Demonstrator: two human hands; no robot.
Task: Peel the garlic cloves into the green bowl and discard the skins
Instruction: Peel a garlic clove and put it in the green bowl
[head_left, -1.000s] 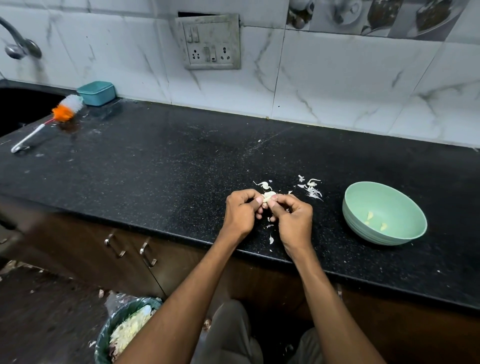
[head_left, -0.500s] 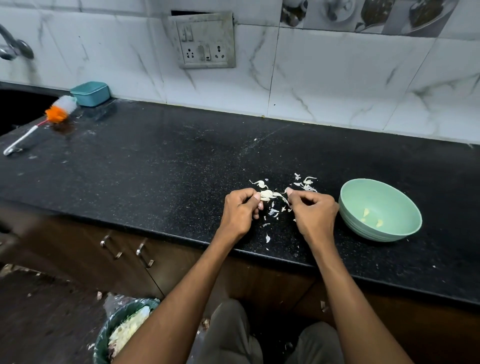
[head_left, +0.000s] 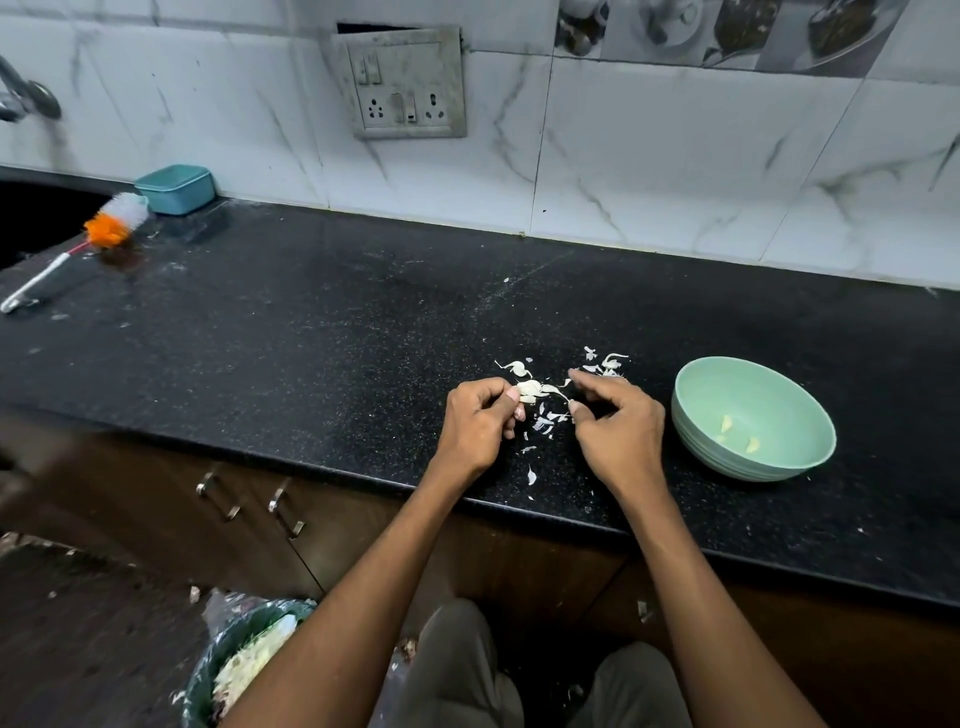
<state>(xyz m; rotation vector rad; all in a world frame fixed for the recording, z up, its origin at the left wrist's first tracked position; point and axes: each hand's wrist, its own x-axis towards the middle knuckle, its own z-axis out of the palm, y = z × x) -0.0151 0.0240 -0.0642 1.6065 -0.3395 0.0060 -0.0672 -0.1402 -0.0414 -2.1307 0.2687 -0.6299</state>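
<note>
The left hand (head_left: 480, 421) pinches a small pale garlic clove (head_left: 529, 389) over the speckled black stone tabletop (head_left: 311, 338). Thin white papery skins (head_left: 545, 421) lie below it. The right hand (head_left: 618, 423) has pulled away from the clove since a second ago, fingers curled and holding nothing. The smooth round green bowl (head_left: 696, 415) sits just right, with peeled bits inside.

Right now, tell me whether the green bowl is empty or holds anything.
Not empty. The bowl stands upright on the counter and holds a few pale cloves at its bottom.
</note>
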